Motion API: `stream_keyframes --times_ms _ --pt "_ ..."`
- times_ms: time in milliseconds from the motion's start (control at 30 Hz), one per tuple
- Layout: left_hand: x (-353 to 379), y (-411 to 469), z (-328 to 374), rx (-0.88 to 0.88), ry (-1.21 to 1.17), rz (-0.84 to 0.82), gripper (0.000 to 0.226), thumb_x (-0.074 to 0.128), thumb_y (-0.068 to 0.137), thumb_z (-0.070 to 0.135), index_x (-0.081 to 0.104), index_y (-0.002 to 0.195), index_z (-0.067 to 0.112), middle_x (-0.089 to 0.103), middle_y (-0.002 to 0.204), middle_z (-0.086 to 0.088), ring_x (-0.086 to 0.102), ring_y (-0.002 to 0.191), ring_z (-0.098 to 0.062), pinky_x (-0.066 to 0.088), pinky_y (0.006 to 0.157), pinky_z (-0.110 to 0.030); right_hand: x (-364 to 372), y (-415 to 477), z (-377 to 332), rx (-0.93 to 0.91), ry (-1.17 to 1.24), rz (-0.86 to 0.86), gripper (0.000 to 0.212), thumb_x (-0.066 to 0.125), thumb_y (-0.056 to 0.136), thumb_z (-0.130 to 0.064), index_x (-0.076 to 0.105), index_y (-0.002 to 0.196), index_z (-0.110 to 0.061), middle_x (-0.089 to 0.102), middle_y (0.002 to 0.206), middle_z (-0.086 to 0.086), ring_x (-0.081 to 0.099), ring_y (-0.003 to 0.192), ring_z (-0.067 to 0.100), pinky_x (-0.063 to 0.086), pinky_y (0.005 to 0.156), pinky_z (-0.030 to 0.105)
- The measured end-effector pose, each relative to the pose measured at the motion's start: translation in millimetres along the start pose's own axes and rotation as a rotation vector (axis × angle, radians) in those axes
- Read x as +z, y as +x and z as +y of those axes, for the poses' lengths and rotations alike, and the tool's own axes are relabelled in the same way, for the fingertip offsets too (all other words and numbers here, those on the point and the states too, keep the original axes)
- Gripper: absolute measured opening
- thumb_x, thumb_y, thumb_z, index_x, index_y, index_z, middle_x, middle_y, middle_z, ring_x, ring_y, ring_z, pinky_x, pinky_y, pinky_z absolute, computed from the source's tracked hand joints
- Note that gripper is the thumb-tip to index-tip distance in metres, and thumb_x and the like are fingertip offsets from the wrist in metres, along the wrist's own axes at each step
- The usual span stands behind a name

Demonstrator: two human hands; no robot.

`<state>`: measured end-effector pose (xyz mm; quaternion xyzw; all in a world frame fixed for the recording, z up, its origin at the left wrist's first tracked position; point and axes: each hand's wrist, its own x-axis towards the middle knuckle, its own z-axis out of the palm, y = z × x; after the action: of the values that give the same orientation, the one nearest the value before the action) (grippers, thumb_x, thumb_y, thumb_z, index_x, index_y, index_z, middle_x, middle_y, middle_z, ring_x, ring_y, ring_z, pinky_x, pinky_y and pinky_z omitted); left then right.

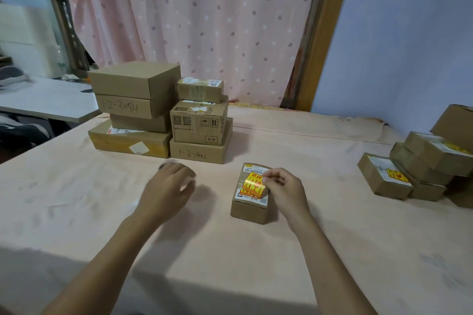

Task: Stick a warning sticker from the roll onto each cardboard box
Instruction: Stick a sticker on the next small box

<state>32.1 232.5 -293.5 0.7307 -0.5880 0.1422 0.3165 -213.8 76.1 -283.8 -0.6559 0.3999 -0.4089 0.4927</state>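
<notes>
A small cardboard box [249, 208] stands on the table in front of me. A yellow and red warning sticker [252, 184] lies over the white label on its top. My right hand [284, 190] pinches the sticker's upper right corner between thumb and forefinger. To the left of the box, my left hand [167, 186] is blurred, with its fingers curled over the sticker roll [166, 165]. Only a dark edge of the roll shows past the knuckles.
Two stacks of plain cardboard boxes [158, 110] stand at the back left of the pink-covered table [256, 263]. At the right edge lies a pile of boxes [409, 171] that carry yellow stickers. A pink curtain hangs behind, and a grey desk [48, 102] stands at far left.
</notes>
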Motion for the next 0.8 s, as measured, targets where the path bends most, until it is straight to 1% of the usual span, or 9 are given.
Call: stream_keyframes --times_ms 133,200,267,333,400,467,600,733,800 --pt "20.6 7.2 46.6 -0.007 -0.253 -0.042 0.012 0.067 0.095 0.025 0.072 0.105 0.021 0.069 0.098 0.011 0.059 0.092 -0.006 0.049 0.077 -0.029 -6.2 0.5 0.8 -0.027 -0.086 -0.037 0.015 0.070 0.090 -0.010 0.073 0.085 -0.024 0.074 0.087 -0.006 0.070 0.090 0.011 0.054 0.081 0.030" --pt "29.9 11.1 66.9 -0.032 -0.352 -0.063 0.012 0.065 0.096 0.025 0.073 0.105 0.020 0.069 0.098 0.012 0.060 0.088 -0.004 0.051 0.076 -0.028 -8.5 0.5 1.3 -0.050 -0.114 -0.046 0.014 0.069 0.091 -0.011 0.072 0.089 -0.025 0.074 0.087 -0.005 0.070 0.088 0.009 0.054 0.079 0.029" --pt "40.9 12.8 80.0 -0.047 -0.398 -0.059 0.013 0.064 0.096 0.027 0.072 0.105 0.022 0.067 0.098 0.014 0.060 0.088 -0.005 0.050 0.075 -0.027 -9.7 1.3 1.9 -0.077 -0.157 -0.048 0.013 0.069 0.091 -0.012 0.071 0.090 -0.025 0.073 0.087 -0.005 0.069 0.084 0.007 0.052 0.076 0.025" --pt "51.7 11.7 86.8 -0.059 -0.410 -0.052 0.014 0.064 0.096 0.029 0.072 0.107 0.023 0.063 0.101 0.016 0.057 0.093 -0.005 0.046 0.077 -0.025 -9.1 3.0 3.3 -0.098 -0.226 -0.061 0.014 0.069 0.090 -0.013 0.071 0.089 -0.027 0.073 0.087 -0.006 0.069 0.084 0.007 0.054 0.076 0.026" --pt "61.0 8.5 89.6 -0.081 -0.423 -0.054 0.017 0.065 0.096 0.029 0.071 0.111 0.024 0.061 0.110 0.014 0.053 0.104 -0.006 0.042 0.083 -0.023 -8.1 4.4 5.3 -0.123 -0.301 -0.077 0.013 0.068 0.089 -0.016 0.070 0.088 -0.029 0.073 0.089 -0.008 0.070 0.087 0.007 0.059 0.079 0.033" --pt "66.8 4.5 91.6 -0.106 -0.426 -0.075 0.023 0.064 0.097 0.030 0.072 0.117 0.023 0.059 0.121 0.011 0.049 0.115 -0.006 0.039 0.090 -0.021 -9.1 4.5 7.5 -0.164 -0.370 -0.085 0.012 0.067 0.087 -0.021 0.069 0.087 -0.033 0.072 0.092 -0.010 0.069 0.089 0.007 0.060 0.081 0.038" --pt "71.9 1.2 95.8 -0.128 -0.445 -0.088 0.027 0.062 0.099 0.031 0.072 0.122 0.023 0.056 0.129 0.010 0.046 0.123 -0.006 0.037 0.095 -0.019 -14.3 3.7 10.3 -0.206 -0.462 -0.085 0.018 0.069 0.089 -0.023 0.067 0.088 -0.041 0.068 0.100 -0.010 0.067 0.092 0.005 0.061 0.081 0.037" --pt "74.7 -0.1 100.2 -0.137 -0.469 -0.085 0.027 0.063 0.099 0.029 0.071 0.123 0.021 0.055 0.129 0.010 0.046 0.123 -0.008 0.041 0.097 -0.022 -14.5 1.6 11.5 -0.258 -0.543 -0.096 0.014 0.067 0.092 -0.023 0.069 0.102 -0.032 0.060 0.097 -0.023 0.062 0.102 0.008 0.058 0.085 0.037" --pt "76.2 -1.7 101.3 -0.163 -0.498 -0.074 0.026 0.064 0.098 0.027 0.071 0.122 0.019 0.055 0.129 0.010 0.047 0.123 -0.009 0.044 0.099 -0.026 -14.0 0.5 13.5 -0.308 -0.593 -0.093 0.014 0.065 0.094 -0.024 0.069 0.107 -0.028 0.063 0.103 -0.020 0.058 0.107 0.009 0.056 0.087 0.036"
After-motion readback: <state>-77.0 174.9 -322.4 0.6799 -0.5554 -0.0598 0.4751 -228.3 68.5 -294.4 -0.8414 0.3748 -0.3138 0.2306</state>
